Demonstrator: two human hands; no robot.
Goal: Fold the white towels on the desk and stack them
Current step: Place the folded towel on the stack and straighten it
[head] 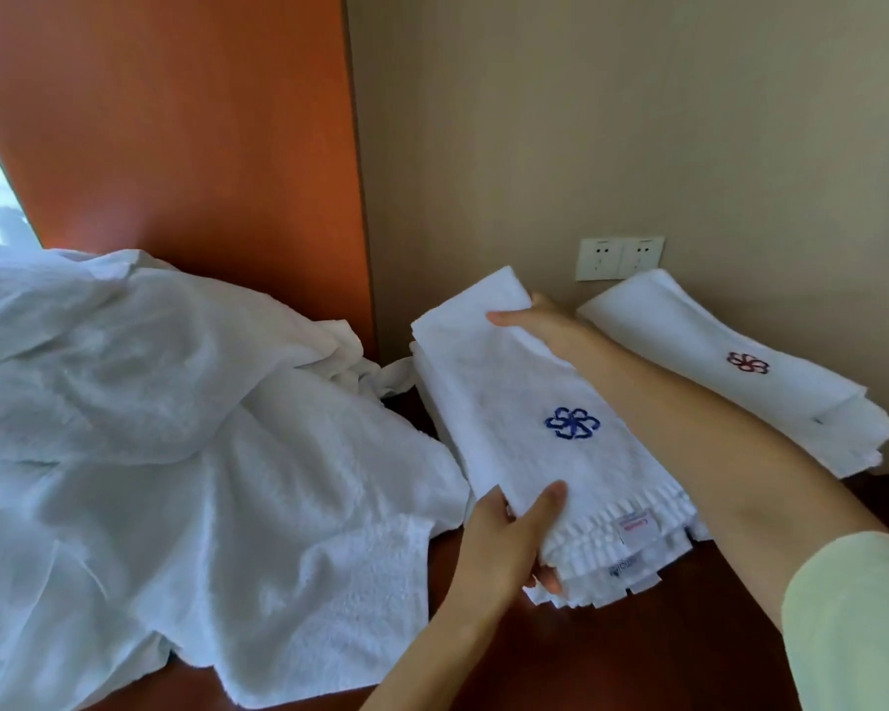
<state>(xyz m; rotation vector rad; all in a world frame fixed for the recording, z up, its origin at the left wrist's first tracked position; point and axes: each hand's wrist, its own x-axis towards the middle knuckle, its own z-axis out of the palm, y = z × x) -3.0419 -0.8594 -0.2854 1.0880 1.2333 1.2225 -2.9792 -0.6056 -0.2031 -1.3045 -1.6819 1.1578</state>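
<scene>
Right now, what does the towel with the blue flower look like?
The white folded terry towel with the blue flower stitching is long, narrow and fluffy-looking. Its near end has a short fringe and a small red-and-white label. It lies slantwise atop a pile of similar folded white towels on the dark wooden desk. The left hand grips its near end, thumb on top; the right hand holds its far end.
</scene>
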